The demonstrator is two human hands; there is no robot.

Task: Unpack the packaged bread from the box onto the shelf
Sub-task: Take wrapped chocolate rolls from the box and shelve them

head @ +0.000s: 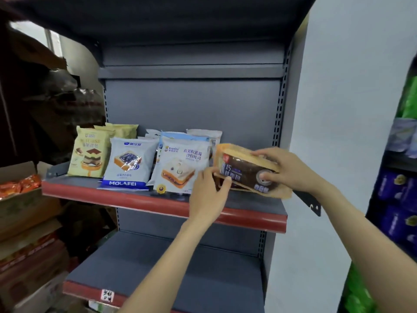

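A gray shelf [252,205] with a red front edge, holding bread packs.

In the middle of the frame, a yellow pack [89,154] stands at the left end. Next to it stand a white and blue pack [127,164] and a white pack with a sandwich picture [182,166]. More packs stand behind them. A brown pack [244,169] is at the right end.
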